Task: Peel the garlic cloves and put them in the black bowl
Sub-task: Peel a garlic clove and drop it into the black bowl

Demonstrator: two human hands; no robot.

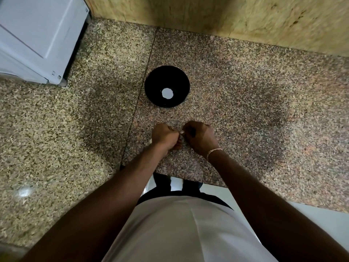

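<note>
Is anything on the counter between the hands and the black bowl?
No. Only bare counter lies between the black bowl and the left hand and right hand, which pinch something small and pale.

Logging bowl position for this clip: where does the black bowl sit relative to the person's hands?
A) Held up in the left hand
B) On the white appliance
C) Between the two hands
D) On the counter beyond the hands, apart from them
D: the black bowl rests on the speckled counter beyond the left hand and right hand, touching neither.
</note>
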